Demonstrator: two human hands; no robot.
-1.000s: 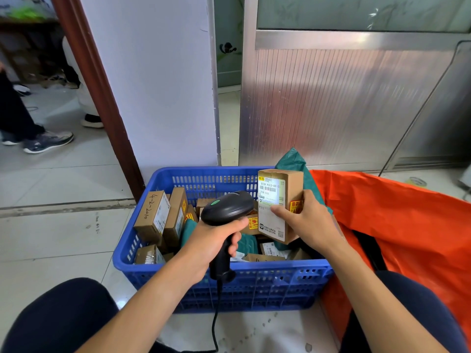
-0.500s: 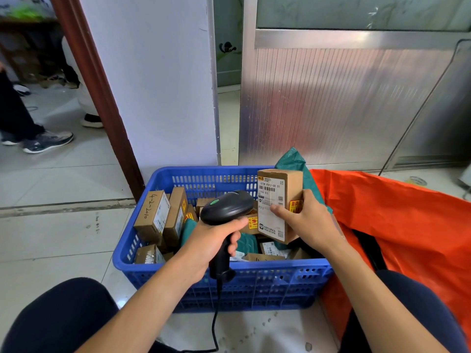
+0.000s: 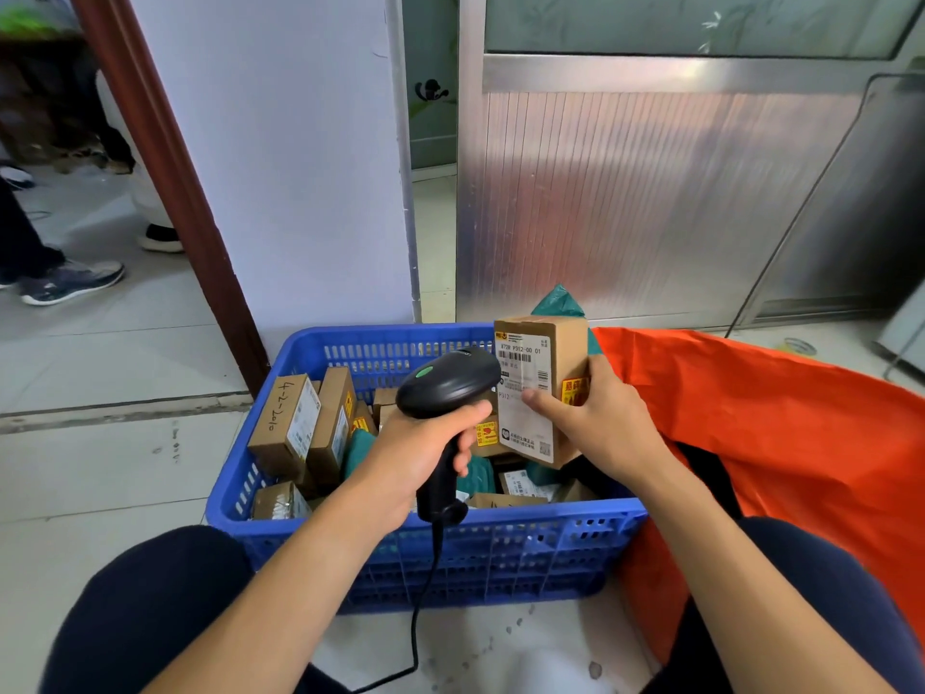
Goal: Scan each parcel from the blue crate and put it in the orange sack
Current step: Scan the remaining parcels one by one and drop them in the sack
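My left hand [image 3: 420,458] grips a black corded barcode scanner [image 3: 448,388], its head pointing right at a parcel. My right hand [image 3: 595,423] holds a small brown cardboard box [image 3: 540,363] upright above the blue crate [image 3: 450,543], its white shipping label facing the scanner. The crate holds several more brown boxes [image 3: 290,423] and teal mailer bags [image 3: 475,475]. The orange sack [image 3: 781,428] lies open just to the right of the crate.
A white wall and brown door frame [image 3: 165,182] stand behind the crate, with a metal sliding door [image 3: 650,192] to the right. Another person's shoes [image 3: 70,283] are on the tiled floor at far left. My knees flank the crate.
The scanner's light on the label, bright a second ago, is gone. Both hands and the box have stayed almost in place.
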